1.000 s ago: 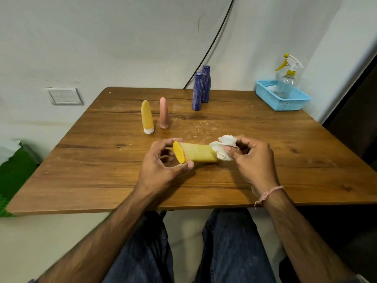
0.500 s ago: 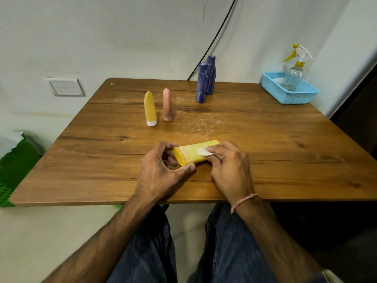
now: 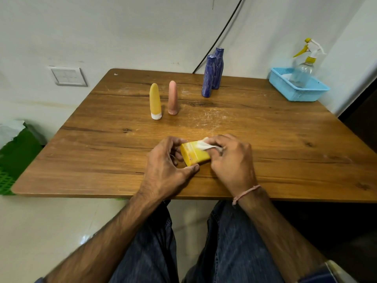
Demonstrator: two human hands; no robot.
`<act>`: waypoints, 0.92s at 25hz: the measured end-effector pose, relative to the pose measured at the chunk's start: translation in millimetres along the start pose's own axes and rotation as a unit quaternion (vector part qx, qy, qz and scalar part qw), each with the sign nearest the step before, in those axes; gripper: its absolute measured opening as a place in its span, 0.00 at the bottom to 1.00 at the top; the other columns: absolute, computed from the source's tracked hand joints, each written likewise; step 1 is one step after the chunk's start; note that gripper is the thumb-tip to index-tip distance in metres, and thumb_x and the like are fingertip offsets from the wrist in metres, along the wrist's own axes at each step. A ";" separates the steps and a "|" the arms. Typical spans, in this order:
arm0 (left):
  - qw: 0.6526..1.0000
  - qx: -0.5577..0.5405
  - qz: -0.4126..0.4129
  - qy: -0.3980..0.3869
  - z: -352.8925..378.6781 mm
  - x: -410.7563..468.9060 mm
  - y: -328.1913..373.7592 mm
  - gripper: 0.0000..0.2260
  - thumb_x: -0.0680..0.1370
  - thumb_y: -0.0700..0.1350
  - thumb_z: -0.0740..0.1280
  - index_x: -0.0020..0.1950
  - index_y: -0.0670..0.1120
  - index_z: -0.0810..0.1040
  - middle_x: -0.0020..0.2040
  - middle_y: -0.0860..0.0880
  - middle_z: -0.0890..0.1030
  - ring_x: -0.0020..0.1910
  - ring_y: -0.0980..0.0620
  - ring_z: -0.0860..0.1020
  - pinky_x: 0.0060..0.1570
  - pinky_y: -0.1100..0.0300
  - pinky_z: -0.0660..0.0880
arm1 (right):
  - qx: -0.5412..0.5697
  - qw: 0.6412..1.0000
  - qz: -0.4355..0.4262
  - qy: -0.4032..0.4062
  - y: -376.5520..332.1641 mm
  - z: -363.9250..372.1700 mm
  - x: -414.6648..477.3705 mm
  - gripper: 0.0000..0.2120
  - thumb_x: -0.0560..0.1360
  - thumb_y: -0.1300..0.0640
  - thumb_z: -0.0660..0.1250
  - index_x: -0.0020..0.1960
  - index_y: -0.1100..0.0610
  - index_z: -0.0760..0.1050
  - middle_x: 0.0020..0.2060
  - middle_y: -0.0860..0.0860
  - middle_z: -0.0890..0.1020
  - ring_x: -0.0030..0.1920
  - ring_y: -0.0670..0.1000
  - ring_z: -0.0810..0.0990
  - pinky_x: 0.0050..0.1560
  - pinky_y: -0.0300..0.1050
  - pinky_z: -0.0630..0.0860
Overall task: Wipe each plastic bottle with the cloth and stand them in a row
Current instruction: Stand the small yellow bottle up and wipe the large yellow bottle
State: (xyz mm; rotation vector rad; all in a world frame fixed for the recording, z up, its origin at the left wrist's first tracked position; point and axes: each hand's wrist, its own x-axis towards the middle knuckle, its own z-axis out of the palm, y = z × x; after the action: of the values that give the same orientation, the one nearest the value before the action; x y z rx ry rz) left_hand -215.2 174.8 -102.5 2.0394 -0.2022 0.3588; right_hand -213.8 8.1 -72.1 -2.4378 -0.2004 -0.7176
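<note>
Yellow plastic, smooth and a little shiny, makes the flat-sided bottle (image 3: pixel 194 152) that lies on its side between both hands, low over the near middle of the wooden table (image 3: pixel 285 139). Its wide flat end points to the left hand (image 3: pixel 166 166), which grasps it there with thumb below and fingers curled above. The right hand (image 3: pixel 232 160) closes over the other end and presses a small crumpled white cloth (image 3: pixel 205 144) on the top face of the bottle; a thin pink thread goes around this wrist. The table top is brown with dark grain lines and pale scratches in the middle. Farther back stand a rounded yellow tube (image 3: pixel 155 101) on a white cap and, just beside it, a matt pink tube (image 3: pixel 173 98), both upright and narrower at the top. To their right two tall blue bottles (image 3: pixel 212 75) with pale streaks stand close together. In the far right corner a blue mesh basket (image 3: pixel 295 92) holds a clear spray bottle (image 3: pixel 303 70).
</note>
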 end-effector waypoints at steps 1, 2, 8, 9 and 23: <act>1.000 -0.002 0.008 0.005 0.8 -0.8 -0.8 0.27 0.63 0.48 0.83 0.59 0.49 0.78 0.44 0.53 0.80 0.39 0.59 0.78 0.37 0.65 0.78 | 0.031 0.999 -0.024 -0.017 -11.0 3.6 -5.4 0.11 0.70 0.67 0.74 0.50 0.56 0.85 0.44 0.50 0.84 0.45 0.46 0.81 0.49 0.38 0.78; 1.000 -0.005 0.016 0.009 1.9 -1.6 -2.1 0.26 0.64 0.47 0.82 0.59 0.49 0.78 0.45 0.53 0.81 0.40 0.58 0.79 0.39 0.62 0.79 | 0.062 0.996 -0.042 -0.038 -19.5 5.3 -10.2 0.11 0.70 0.67 0.75 0.50 0.56 0.85 0.43 0.50 0.84 0.44 0.44 0.80 0.46 0.32 0.76; 0.999 0.022 0.044 0.014 1.1 -2.1 -1.8 0.28 0.62 0.47 0.83 0.59 0.48 0.77 0.46 0.55 0.77 0.43 0.58 0.77 0.40 0.69 0.74 | -0.002 0.998 0.060 -0.023 -0.4 -5.1 18.0 0.08 0.72 0.60 0.76 0.51 0.55 0.86 0.48 0.51 0.85 0.47 0.48 0.81 0.51 0.41 0.79; 0.999 0.023 0.045 0.016 1.0 -2.3 -1.6 0.28 0.62 0.46 0.83 0.59 0.48 0.77 0.46 0.55 0.77 0.43 0.57 0.77 0.40 0.69 0.74 | -0.003 0.998 0.060 -0.020 -4.5 -3.0 17.1 0.08 0.72 0.59 0.75 0.51 0.55 0.86 0.47 0.51 0.85 0.47 0.48 0.82 0.51 0.42 0.79; 0.999 0.001 0.023 0.036 0.9 -3.4 -3.4 0.22 0.64 0.42 0.80 0.54 0.46 0.77 0.42 0.53 0.79 0.39 0.55 0.78 0.39 0.59 0.78 | 0.059 0.994 -0.060 -0.066 -30.0 11.2 -9.0 0.08 0.74 0.61 0.73 0.53 0.58 0.85 0.43 0.50 0.79 0.42 0.44 0.77 0.42 0.26 0.70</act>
State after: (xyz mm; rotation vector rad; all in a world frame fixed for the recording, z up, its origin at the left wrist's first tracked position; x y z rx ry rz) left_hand -217.3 175.6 -106.8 2.0220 -0.2049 0.4597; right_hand -225.2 39.3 -69.7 -2.3754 -0.4335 -0.5783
